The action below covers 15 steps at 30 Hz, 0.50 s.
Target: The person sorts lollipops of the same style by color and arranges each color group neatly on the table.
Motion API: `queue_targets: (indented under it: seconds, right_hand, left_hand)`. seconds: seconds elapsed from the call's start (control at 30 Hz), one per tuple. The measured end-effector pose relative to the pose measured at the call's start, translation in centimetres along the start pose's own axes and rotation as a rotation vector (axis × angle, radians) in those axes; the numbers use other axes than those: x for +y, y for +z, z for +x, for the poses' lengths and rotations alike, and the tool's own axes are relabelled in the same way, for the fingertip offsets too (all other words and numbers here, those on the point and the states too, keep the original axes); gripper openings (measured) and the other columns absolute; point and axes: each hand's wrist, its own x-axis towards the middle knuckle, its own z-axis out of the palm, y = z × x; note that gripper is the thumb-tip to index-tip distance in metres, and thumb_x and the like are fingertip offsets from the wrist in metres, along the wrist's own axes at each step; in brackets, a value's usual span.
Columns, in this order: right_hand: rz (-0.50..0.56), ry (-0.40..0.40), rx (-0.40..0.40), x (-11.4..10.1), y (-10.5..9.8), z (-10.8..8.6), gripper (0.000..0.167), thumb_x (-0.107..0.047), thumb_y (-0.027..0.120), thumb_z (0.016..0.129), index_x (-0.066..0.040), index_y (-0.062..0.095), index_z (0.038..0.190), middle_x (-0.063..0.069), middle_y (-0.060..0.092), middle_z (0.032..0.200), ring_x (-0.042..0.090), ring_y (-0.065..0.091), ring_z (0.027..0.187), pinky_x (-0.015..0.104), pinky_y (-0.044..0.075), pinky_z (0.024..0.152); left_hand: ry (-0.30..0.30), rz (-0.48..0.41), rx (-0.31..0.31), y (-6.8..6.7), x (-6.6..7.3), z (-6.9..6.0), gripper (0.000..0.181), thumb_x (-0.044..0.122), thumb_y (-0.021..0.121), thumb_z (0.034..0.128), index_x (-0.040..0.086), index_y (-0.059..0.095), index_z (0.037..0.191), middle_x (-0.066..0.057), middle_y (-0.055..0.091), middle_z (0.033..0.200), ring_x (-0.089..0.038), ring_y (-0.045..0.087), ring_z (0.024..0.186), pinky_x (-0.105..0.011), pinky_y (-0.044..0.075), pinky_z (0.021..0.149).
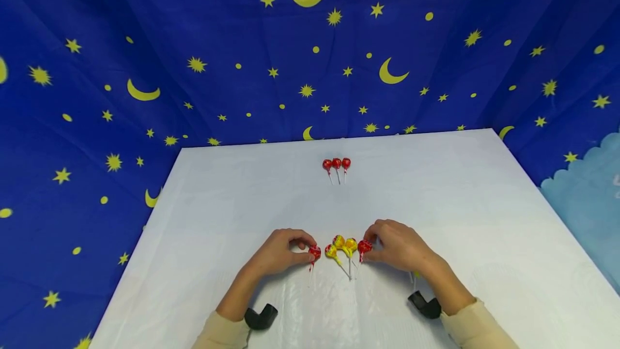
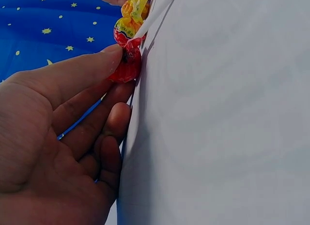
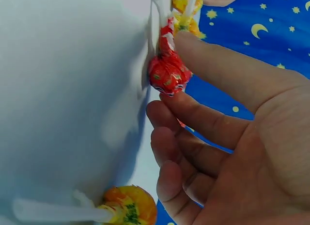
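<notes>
On my feed, the left hand (image 1: 281, 252) pinched a red lollipop (image 1: 315, 252), and the right hand (image 1: 402, 244) pinched a second red lollipop (image 1: 365, 246), lengthwise bodyward, nearer the yellow lollipops (image 1: 338, 242) between.

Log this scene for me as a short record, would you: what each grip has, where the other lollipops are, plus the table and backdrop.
Left grip: pinches one red lollipop
Right grip: pinches a second red lollipop
Between them: three yellow lollipops, heads bunched, sticks toward the person
Farther back: three red lollipops side by side
Near right wrist: another yellow lollipop, mostly hidden by the arm in the head view
Table: white
Backdrop: blue with yellow moons and stars
</notes>
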Motion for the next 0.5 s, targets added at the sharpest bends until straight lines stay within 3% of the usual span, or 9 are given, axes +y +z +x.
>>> queue_targets:
  seconds: [0.5]
  right_hand:
    - [0.025, 0.009, 0.044, -0.06, 0.83, 0.14, 0.018, -0.031, 0.079, 0.078, -0.022, 0.069, 0.089, -0.015, 0.052, 0.074, 0.008, 0.046, 0.064, 0.030, 0.039, 0.059]
  left_hand:
    - [-0.004, -0.019, 0.004, -0.02, 0.03, -0.02, 0.017, 0.028, 0.077, 0.0826, 0.025, 0.070, 0.097, 0.011, 0.058, 0.082, -0.011, 0.053, 0.079, -0.031, 0.044, 0.073]
